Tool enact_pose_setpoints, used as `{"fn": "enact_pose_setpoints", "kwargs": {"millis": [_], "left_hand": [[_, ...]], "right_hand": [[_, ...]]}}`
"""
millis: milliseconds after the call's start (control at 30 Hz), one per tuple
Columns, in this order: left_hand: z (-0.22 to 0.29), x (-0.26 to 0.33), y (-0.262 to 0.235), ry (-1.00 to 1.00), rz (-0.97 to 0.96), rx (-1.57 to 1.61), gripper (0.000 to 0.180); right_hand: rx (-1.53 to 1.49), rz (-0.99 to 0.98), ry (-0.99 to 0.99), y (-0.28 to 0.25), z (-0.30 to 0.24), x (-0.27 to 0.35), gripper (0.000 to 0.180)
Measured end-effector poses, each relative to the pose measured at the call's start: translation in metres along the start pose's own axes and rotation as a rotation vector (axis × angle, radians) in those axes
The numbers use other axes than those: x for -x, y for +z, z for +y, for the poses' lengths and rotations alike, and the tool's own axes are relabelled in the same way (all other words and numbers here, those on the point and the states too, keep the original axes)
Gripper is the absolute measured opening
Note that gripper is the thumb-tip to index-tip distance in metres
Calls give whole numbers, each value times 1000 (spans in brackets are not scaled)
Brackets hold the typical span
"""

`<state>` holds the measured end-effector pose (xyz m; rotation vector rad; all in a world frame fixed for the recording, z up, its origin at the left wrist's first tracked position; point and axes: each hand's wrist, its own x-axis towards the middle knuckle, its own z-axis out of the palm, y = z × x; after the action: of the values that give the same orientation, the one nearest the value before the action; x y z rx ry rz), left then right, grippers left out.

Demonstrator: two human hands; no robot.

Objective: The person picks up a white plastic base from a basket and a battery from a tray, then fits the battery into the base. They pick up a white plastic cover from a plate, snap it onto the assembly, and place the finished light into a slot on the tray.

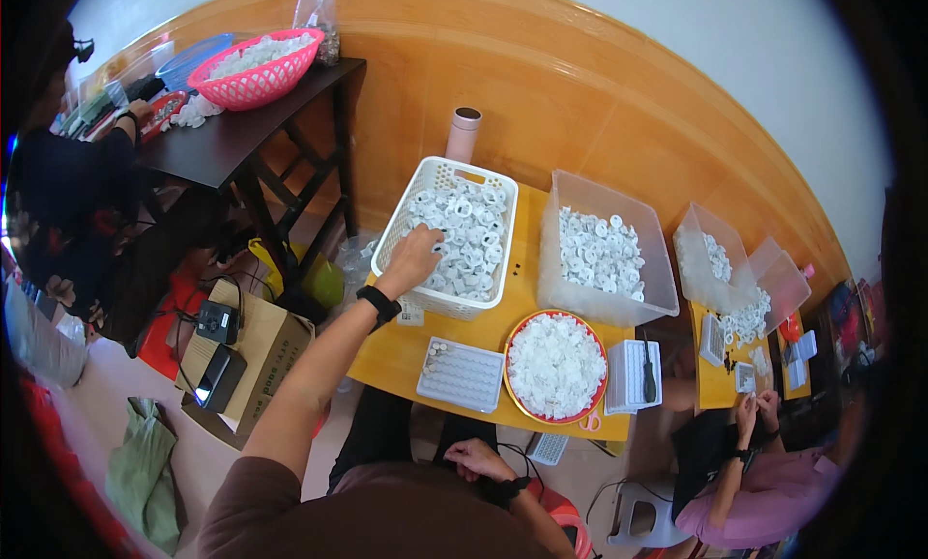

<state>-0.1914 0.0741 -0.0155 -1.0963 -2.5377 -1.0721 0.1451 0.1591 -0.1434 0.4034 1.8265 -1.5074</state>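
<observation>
White basket [406,206] of plastic rings [464,232], left hand [414,258] reaching in

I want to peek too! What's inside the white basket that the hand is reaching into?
The white basket holds a heap of small white plastic ring-shaped parts. The left hand rests on them, covering the pieces beneath it. The basket's bottom is hidden under the heap.

In the middle of the frame you have a yellow table [527,269]. On it stand a white basket [406,221] of white parts at centre, a clear bin [662,279] right of it, and nearer the lower edge a white tray [462,375], a round red-rimmed plate [512,351] heaped with white pieces, and another white tray [626,375].
</observation>
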Motion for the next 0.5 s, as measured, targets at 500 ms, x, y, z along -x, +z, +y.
{"fn": "enact_pose_setpoints", "kwargs": {"millis": [500], "left_hand": [[4, 4, -7, -14, 27, 27, 20]], "right_hand": [[-71, -66, 32, -1, 12, -20, 24]]}}
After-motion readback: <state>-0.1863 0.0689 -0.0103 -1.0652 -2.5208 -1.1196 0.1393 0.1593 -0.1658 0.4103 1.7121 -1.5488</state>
